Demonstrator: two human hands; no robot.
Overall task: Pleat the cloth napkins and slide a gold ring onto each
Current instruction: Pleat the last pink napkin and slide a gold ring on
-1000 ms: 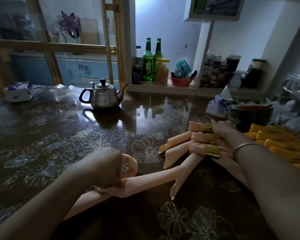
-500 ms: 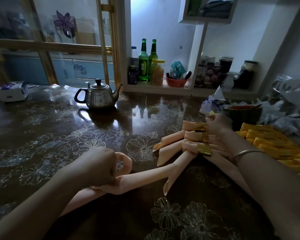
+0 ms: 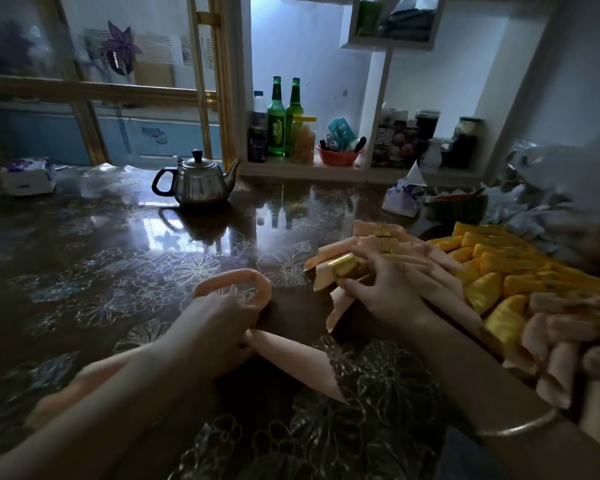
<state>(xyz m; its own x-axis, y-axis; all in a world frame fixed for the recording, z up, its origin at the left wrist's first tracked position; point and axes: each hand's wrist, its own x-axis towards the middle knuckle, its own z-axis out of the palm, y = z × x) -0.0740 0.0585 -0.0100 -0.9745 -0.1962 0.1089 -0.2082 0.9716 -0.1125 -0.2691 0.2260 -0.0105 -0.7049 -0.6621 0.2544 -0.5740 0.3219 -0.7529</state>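
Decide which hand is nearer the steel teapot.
Left. The left hand grips a pink napkin in front of the teapot; the right hand grips a ringed napkin farther right.

Dim bluish daylight; glossy dark floral-patterned tabletop (image 3: pixel 84 271), gold-framed glass sliding doors (image 3: pixel 219 98) behind, recessed white wall shelves (image 3: pixel 378 109).

head cam | forward-down over table (image 3: pixel 125 271) | hands close | single view
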